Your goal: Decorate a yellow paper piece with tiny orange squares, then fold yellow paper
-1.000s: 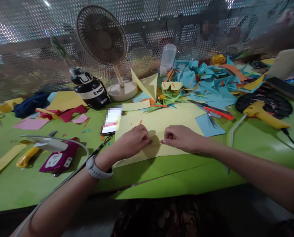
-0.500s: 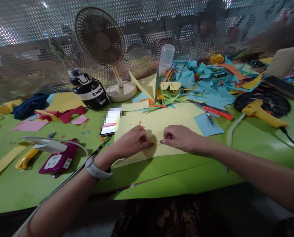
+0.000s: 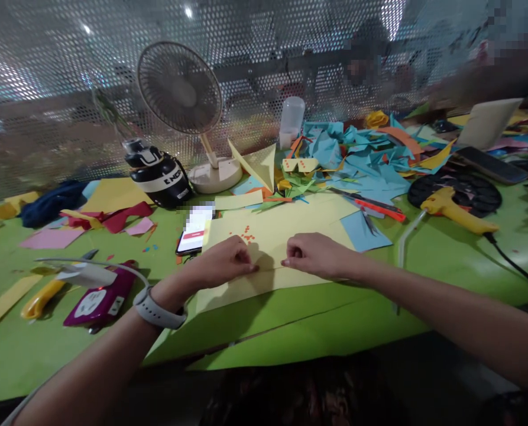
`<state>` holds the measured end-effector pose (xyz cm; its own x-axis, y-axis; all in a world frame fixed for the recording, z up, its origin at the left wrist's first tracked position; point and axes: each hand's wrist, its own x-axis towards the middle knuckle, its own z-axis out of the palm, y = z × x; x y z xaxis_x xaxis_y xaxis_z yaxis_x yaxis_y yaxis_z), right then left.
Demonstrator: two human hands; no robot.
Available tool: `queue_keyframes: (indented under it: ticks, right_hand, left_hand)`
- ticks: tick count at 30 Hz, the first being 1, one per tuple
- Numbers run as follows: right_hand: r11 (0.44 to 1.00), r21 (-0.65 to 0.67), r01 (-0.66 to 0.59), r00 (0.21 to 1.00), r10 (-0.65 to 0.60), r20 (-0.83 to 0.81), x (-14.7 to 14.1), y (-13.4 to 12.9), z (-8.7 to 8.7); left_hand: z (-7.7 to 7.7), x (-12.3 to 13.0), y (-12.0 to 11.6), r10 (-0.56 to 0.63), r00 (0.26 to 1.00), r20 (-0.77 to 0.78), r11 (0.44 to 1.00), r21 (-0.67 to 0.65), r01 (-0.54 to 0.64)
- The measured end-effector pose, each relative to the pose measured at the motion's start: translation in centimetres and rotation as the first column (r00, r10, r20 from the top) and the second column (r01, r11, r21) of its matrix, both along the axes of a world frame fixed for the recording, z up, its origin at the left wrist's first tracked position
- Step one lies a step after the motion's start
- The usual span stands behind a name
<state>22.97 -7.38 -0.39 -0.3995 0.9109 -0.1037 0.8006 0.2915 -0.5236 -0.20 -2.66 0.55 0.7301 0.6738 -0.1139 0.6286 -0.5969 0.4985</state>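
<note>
A large pale yellow paper (image 3: 264, 228) lies flat before me, with several small orange pieces (image 3: 247, 235) on its left part. My left hand (image 3: 228, 260) rests over the paper's left side, fingers curled and fingertips down near a crease line. Across a short gap, my right hand (image 3: 314, 254) is curled too, thumb and finger pinched at the same line. Whatever is between the fingertips of either hand is too small or hidden to make out. A lit phone (image 3: 195, 228) lies beside the paper's left edge.
Behind the paper stand a fan (image 3: 179, 89), a black bottle (image 3: 157, 177) and a heap of blue paper scraps (image 3: 361, 151). On the right lie a red cutter (image 3: 381, 210) and a yellow glue gun (image 3: 461, 213); a purple power socket (image 3: 99, 299) sits left.
My left hand has moved left, widening the gap to my right hand. More of the orange pieces show. The whole view has shifted a little, with the table lower in it.
</note>
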Motion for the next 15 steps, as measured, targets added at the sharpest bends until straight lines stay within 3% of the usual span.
queue_keyframes:
  ticks: [5,7,9,11,13,15]
  right_hand:
    - [1.000,0.016,0.006,1.000,-0.006,-0.002,0.0,-0.2,0.2]
    - [1.000,0.022,0.003,1.000,-0.003,-0.003,0.0,-0.3,0.2]
    - [0.999,0.033,-0.005,1.000,0.005,0.000,0.1,-0.3,0.2]
    - [0.999,0.048,-0.015,1.000,0.014,0.009,0.1,-0.3,0.2]
    - [0.998,0.061,-0.021,1.000,0.020,0.020,0.1,-0.3,0.3]
    - [0.998,0.063,-0.019,0.999,0.017,0.027,-0.1,-0.4,0.4]
  left_hand:
    - [0.7,-1.5,-0.8,0.099,0.983,-0.155,0.992,0.094,-0.086]
    - [0.8,-1.3,-2.1,0.161,0.971,-0.176,0.966,0.231,-0.119]
    - [0.6,-0.2,-3.9,0.242,0.965,-0.103,0.901,0.393,-0.185]
    - [0.0,1.4,-5.7,0.154,0.987,-0.043,0.882,0.457,-0.118]
    - [-0.9,2.8,-7.0,-0.046,0.992,-0.115,0.913,0.398,0.089]
    - [-1.9,3.7,-7.6,-0.082,0.987,-0.139,0.926,0.354,0.127]
